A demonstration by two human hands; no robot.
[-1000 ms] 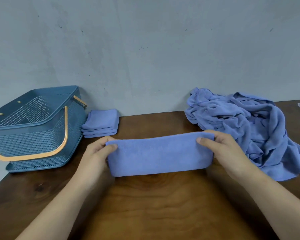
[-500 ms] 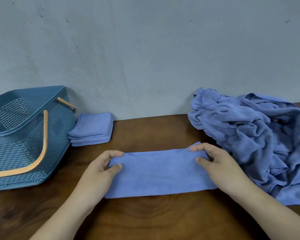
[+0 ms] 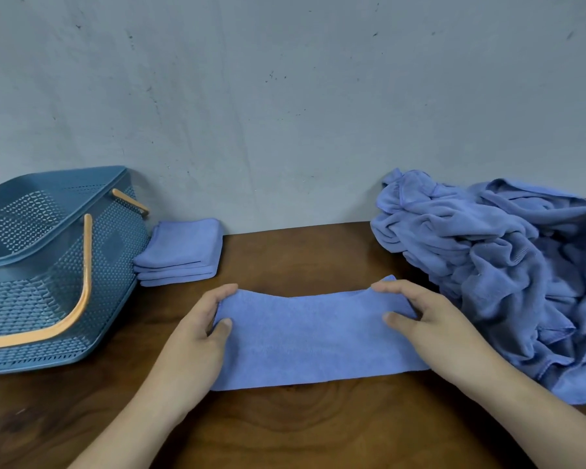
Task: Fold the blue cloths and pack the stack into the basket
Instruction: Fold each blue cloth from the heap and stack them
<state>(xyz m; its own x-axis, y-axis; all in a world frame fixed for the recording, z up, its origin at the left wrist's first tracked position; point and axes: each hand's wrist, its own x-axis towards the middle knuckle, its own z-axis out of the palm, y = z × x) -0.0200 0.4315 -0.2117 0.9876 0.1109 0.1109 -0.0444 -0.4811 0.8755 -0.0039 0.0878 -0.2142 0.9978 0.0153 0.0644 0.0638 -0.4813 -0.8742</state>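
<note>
The left hand (image 3: 197, 336) is closed on the left end of a blue cloth (image 3: 312, 340), the thumb laid on the upper face and the fingers curled over the far edge; the right hand (image 3: 433, 328) is closed on the right end in the same way, thumb on top and fingers hooked over the far corner; the cloth is thus pinched at both short ends. The cloth is stretched between the two hands as a long, narrow band; its near edge is laid flat on the wooden table (image 3: 301, 431), while its far edge is raised a little at the ends and dips in the middle.

Beyond the left hand, a stack of folded cloths (image 3: 183, 252) is set on the table against the grey wall (image 3: 285, 113); three layers can be counted at its near side; it is placed just beside the basket (image 3: 21, 282), though whether the two touch cannot be told. The basket, of teal perforated plastic, is stood at the left of the table, partly cut off by the frame; an orange handle (image 3: 83, 292) is lowered against its near wall.

On the right, a heap of unfolded cloths (image 3: 504, 272) is piled against the wall, well apart from the stack; its near fringe is spread on the table close beside the right wrist.
</note>
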